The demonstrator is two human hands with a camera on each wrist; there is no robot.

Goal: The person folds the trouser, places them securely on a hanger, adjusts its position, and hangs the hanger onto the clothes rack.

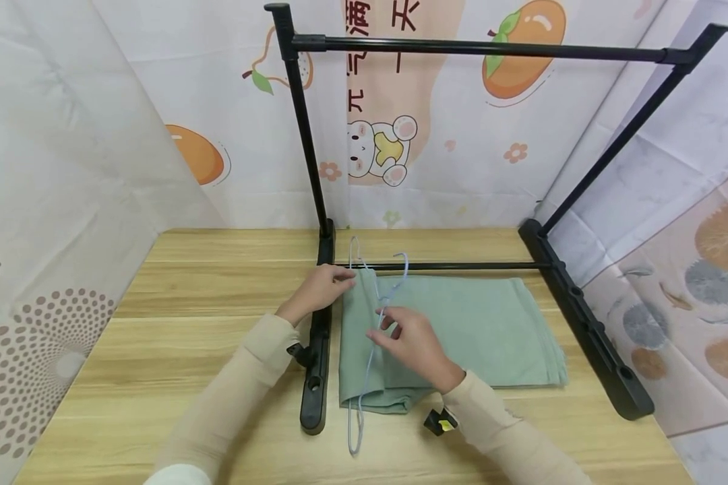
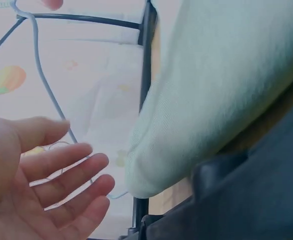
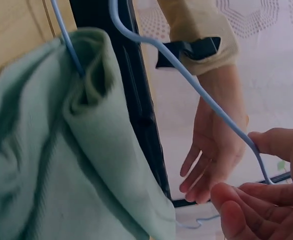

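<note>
A folded green cloth [image 1: 479, 330] lies on the table, its left end turned over into a flap. Through that fold runs one bar of a light blue wire hanger [image 3: 201, 91], whose narrow ends stick out beyond the cloth's far and near edges. The hanger's hook stands above the cloth. My right hand [image 1: 415, 340] pinches the upper wire between thumb and fingers, over the flap. At the flap's far left corner is my left hand [image 1: 321, 289], fingertips right at the cloth edge. In the left wrist view its fingers [image 2: 71, 182] are spread and loosely bent beside the wire.
A black rack stands around the cloth, with side feet [image 1: 315, 404], a low crossbar [image 1: 473, 266] and a high top rail [image 1: 485, 48]. My left forearm passes over its left foot. Printed curtains [image 1: 249, 202] enclose the wooden table [image 1: 188, 350] at the back and sides.
</note>
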